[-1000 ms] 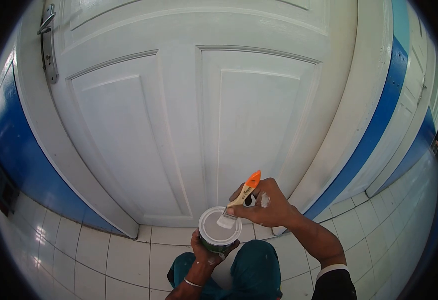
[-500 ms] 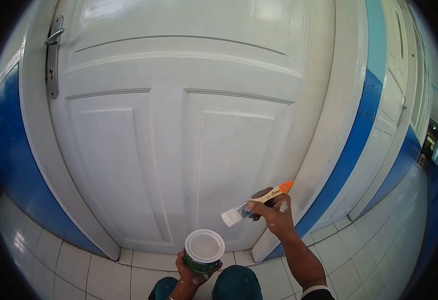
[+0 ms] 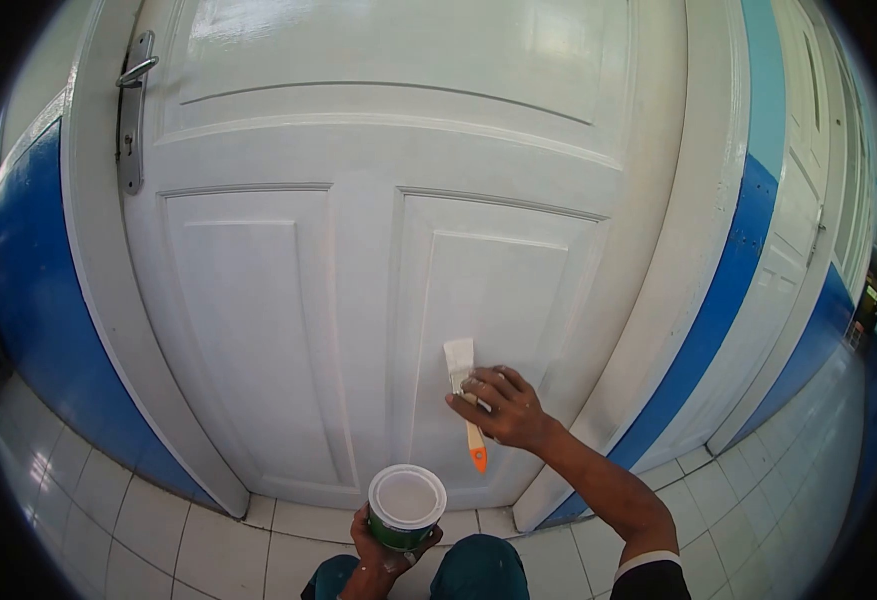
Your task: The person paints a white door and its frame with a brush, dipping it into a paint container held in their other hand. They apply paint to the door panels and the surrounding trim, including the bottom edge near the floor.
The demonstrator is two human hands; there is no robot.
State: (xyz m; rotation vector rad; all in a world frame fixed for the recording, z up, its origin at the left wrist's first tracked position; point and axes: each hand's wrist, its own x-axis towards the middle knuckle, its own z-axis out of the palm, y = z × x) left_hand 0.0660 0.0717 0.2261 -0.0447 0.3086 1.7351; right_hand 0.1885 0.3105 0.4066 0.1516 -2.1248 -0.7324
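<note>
My right hand (image 3: 503,405) grips a paintbrush (image 3: 474,437) by its wooden handle, the orange tip pointing down. Its white-coated bristles point up against the lower right panel of a white door (image 3: 363,270). My left hand (image 3: 393,550) is wrapped round a green paint can (image 3: 394,534) from below, low in front of the door. The can is held upright, and white paint shows inside its white-smeared rim. Spots of white paint mark my left fingers.
A metal handle with a lock plate (image 3: 133,115) sits at the door's upper left. The frame and blue-painted walls (image 3: 28,290) flank the door. White floor tiles (image 3: 218,545) run below, and my knees (image 3: 478,568) are at the bottom. Another white door (image 3: 793,225) stands further right.
The brush has swung from pointing down-left to bristles up and has moved up onto the panel. My left hand and the can stay almost in place. The view has shifted slightly.
</note>
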